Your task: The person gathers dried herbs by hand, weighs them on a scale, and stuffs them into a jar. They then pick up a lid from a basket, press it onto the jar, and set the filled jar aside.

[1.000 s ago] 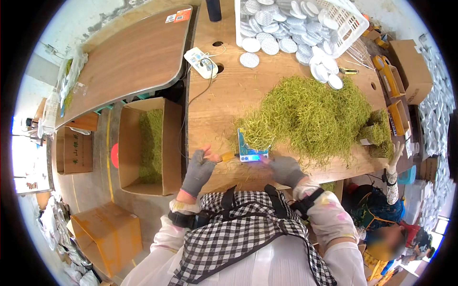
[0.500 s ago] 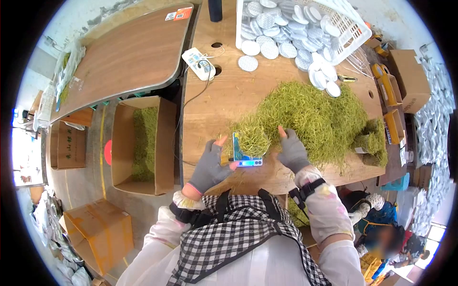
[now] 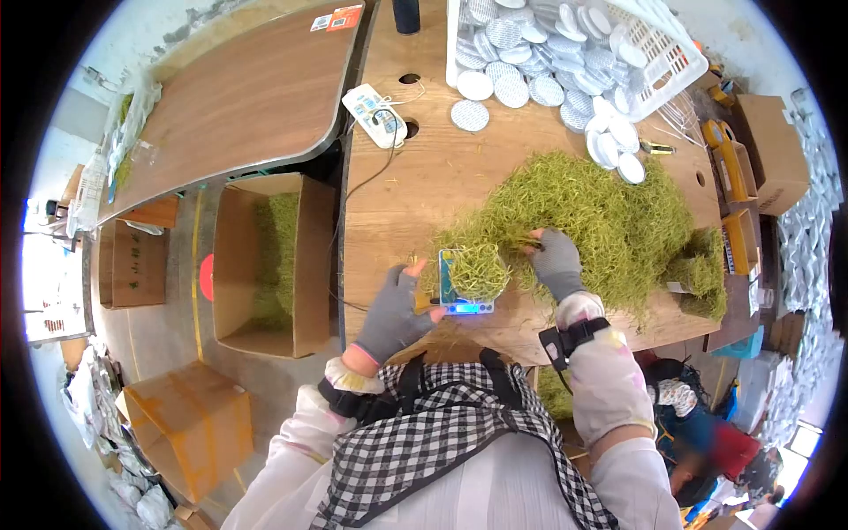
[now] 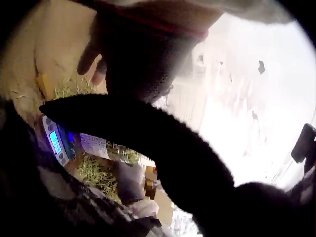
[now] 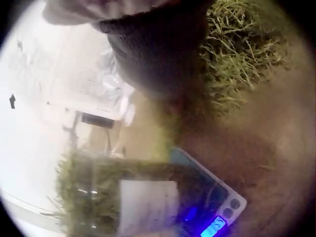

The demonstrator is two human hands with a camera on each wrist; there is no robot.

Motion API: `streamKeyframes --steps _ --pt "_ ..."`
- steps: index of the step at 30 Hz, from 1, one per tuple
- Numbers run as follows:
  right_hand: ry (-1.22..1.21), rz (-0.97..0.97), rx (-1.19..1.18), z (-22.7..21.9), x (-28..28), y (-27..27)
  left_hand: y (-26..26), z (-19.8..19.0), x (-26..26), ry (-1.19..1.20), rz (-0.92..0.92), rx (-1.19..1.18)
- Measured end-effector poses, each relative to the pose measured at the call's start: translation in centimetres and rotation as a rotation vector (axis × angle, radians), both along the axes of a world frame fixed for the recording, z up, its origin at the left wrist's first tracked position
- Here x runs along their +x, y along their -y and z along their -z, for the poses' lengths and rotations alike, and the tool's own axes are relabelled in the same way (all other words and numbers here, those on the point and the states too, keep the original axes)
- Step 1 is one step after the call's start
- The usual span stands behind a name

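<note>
A small scale [image 3: 468, 308] with a lit blue display stands near the table's front edge. On it is a clear container [image 4: 94, 146] with a white label, full of green strands [image 3: 478, 271]. My gloved left hand [image 3: 395, 311] is held left of the scale, thumb and fingers apart, holding nothing. My gloved right hand [image 3: 558, 263] is at the left edge of the big heap of green strands [image 3: 601, 221], right of the scale, its fingertips pinching a few strands. Its fingers are in shadow in the right wrist view.
A white basket [image 3: 685, 53] with many silvery discs stands at the back, loose discs before it. A power strip [image 3: 375, 115] with a cable lies at the left edge. Cardboard boxes [image 3: 314, 265] stand on the floor to the left. Another person is at the right.
My right hand has gone from the scale's front to the heap, and its fingers have curled in. My left hand has spread its fingers beside the scale. The other person has bent lower.
</note>
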State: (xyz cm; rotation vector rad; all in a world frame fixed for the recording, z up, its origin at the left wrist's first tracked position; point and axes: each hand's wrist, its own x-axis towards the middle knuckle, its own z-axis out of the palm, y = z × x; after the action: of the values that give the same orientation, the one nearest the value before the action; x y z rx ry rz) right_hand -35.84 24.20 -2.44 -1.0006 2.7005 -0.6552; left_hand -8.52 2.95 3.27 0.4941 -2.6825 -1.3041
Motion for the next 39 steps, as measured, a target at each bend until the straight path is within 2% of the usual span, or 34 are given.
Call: streamKeyframes --steps 1,3,5,7,9,11,14,15,18,21,23,26,31,34,37,39 --pt "-0.004 -0.004 0.009 -1.5 0.4 -0.2 -0.3 -0.3 -0.5 -0.004 -0.004 0.009" --pt "0.083 0.041 -0.196 -6.2 1.5 -0.2 -0.9 -1.0 -1.7 -0.028 0.026 -0.118" --pt "0.006 -0.02 -0.236 -8.3 2.7 -0.1 -1.4 -2.3 -2.9 -0.064 0.031 -0.058" --pt "0.079 -0.143 -0.391 -11.2 5.3 1.3 -1.8 -2.5 -3.6 -0.096 0.042 -0.003" --pt "0.002 -0.181 -0.311 -11.6 7.0 2.5 -2.2 -2.0 -4.2 -0.208 0.11 -0.066" --pt "-0.073 -0.219 -0.23 -11.7 8.3 3.4 -2.6 -2.7 -4.4 -0.217 0.121 -0.103" --pt "-0.005 -0.244 -0.045 -11.9 9.3 4.1 -2.9 -3.0 -4.8 -0.213 0.149 -0.214" --pt "-0.003 -0.251 -0.043 -12.3 9.6 3.9 -2.9 -2.9 -4.6 -0.197 0.177 -0.287" --pt "0.106 -0.244 -0.072 -13.2 10.1 3.3 -2.9 -2.4 -4.5 -0.257 0.154 -0.293" --pt "-0.041 -0.309 -0.055 -13.0 10.9 2.4 -3.0 -2.5 -4.6 -0.223 0.153 -0.259" --pt "-0.314 -0.37 0.006 -12.5 11.3 2.5 -3.1 -2.0 -4.6 -0.242 0.151 -0.275" --pt "-0.35 -0.325 0.065 -10.7 11.2 2.9 -3.3 -1.1 -4.3 -0.252 0.141 -0.286" --pt "-0.159 -0.247 0.002 -9.4 10.2 3.7 -2.9 -0.6 -4.4 -0.311 0.114 -0.254" --pt "-0.09 -0.22 0.005 -9.2 10.0 3.4 -2.3 -1.5 -3.6 -0.251 0.167 -0.127" --pt "-0.02 -0.233 -0.101 -10.2 10.4 2.4 -2.0 -1.3 -2.5 -0.292 0.18 -0.076" --pt "0.039 -0.201 -0.298 -10.9 10.5 1.5 -1.7 -1.0 -1.6 -0.323 0.151 -0.102"
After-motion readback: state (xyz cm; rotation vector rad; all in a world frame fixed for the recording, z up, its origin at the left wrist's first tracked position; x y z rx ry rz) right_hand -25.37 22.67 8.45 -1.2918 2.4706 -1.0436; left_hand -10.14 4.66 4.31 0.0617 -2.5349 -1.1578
